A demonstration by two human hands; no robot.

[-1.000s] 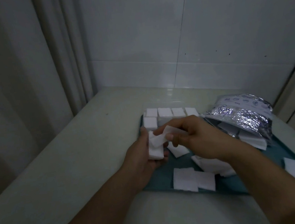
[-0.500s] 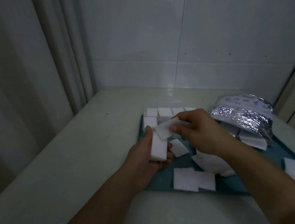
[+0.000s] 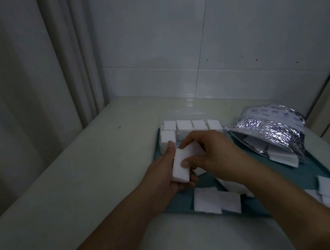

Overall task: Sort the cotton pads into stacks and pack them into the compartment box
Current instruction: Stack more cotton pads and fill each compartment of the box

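Just in front of the compartment box (image 3: 190,127), we are gripping the stack of cotton pads (image 3: 181,166) in the left hand (image 3: 165,176) while the right hand (image 3: 212,152) fingers (image 3: 185,164) are pinching its top, and we are judging it best to be squaring the edges before packing.

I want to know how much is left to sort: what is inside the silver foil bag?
White cotton pads show in the open mouth of the foil bag, and some spill onto the teal tray. How many lie deeper inside is hidden by the foil.
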